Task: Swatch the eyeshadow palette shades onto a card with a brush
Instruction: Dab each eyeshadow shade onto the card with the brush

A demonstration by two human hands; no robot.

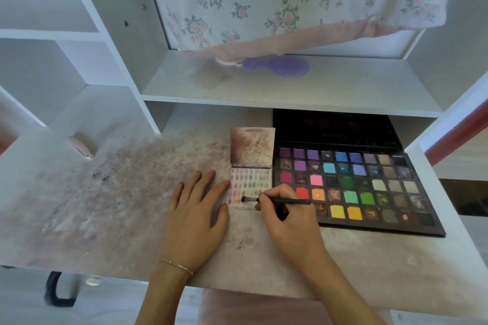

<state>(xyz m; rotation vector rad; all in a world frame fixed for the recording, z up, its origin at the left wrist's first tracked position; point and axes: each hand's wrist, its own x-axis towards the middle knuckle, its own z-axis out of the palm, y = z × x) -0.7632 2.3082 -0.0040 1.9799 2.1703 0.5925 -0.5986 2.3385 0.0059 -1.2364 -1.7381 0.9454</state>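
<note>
1. The slim black eyeshadow brush lies left–right, bristles pointing left onto the small white swatch card, just left of the large dark multicolour eyeshadow palette.
2. The right hand pinches the brush; the left hand lies flat, fingers straight, touching the card's left edge.
3. Count — one brush, one card, one palette, two hands.

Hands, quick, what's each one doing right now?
Left hand: open, fingers flat on the table beside the card.
Right hand: fingers pinch the brush, its tip on the card.
</note>
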